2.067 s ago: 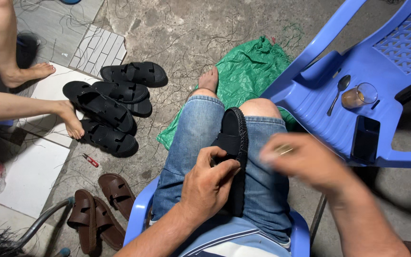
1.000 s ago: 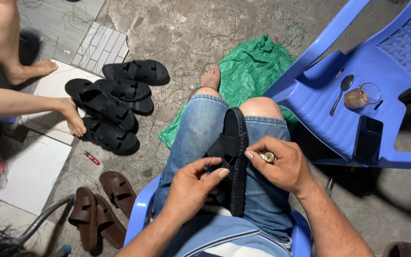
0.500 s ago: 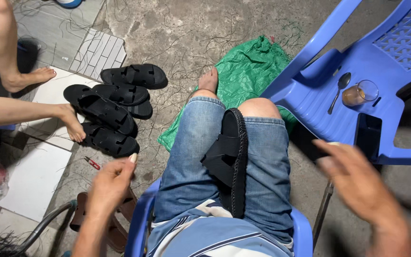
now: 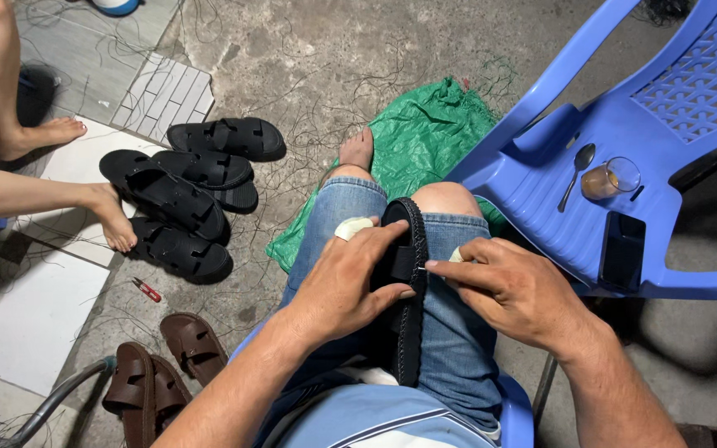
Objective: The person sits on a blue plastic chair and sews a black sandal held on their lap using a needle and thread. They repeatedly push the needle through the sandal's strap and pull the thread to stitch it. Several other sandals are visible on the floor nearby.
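Black sandal (image 4: 404,332), mid-frame, is clamped by the left hand (image 4: 346,286); the right hand (image 4: 512,290), pinching a needle (image 4: 421,269), should push straight through the strap.

Sandal (image 4: 406,299) on lap: black. Chair (image 4: 624,149), right: blue, lattice-patterned back. Sack (image 4: 425,137), centre: green. Sandals (image 4: 139,390), lower left: brown. Shorts (image 4: 458,348): blue denim.

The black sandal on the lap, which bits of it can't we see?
- Black sandal, head view: its strap lies under the left hand.
- Its near end is hidden behind the shirt.
- The thing pinched by the right hand is too small to tell.
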